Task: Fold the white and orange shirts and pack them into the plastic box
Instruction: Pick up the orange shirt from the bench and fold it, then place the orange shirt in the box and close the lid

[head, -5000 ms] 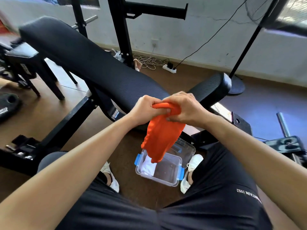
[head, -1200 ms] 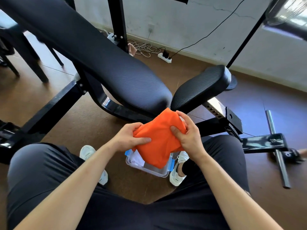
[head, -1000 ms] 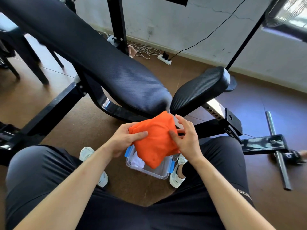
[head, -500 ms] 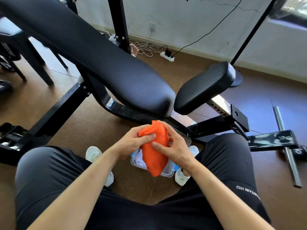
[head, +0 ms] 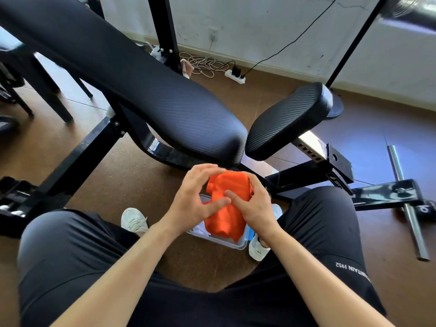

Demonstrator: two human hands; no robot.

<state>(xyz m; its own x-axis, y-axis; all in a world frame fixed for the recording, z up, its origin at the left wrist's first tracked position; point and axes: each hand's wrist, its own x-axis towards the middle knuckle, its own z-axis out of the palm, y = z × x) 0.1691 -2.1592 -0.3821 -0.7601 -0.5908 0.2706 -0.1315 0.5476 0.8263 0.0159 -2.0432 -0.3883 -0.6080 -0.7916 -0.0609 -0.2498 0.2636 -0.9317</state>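
The orange shirt (head: 227, 206) is bunched into a narrow folded bundle, held upright between both hands above the clear plastic box (head: 220, 241) on the floor between my feet. My left hand (head: 197, 199) grips its left side, thumb across the front. My right hand (head: 253, 204) clasps its right side with fingers over the front. The shirt's lower end hangs into the box and hides most of it. A sliver of the white shirt (head: 199, 228) shows inside the box at the left.
A black padded weight bench (head: 146, 90) with its seat pad (head: 287, 119) stands just beyond the box. Its steel frame (head: 330, 171) runs right. My white shoes (head: 133, 219) flank the box. A power strip (head: 234, 76) and cables lie by the wall.
The shirt went from a wide flat fold to a narrow bundle. Both hands closed in on it and lowered it toward the box.
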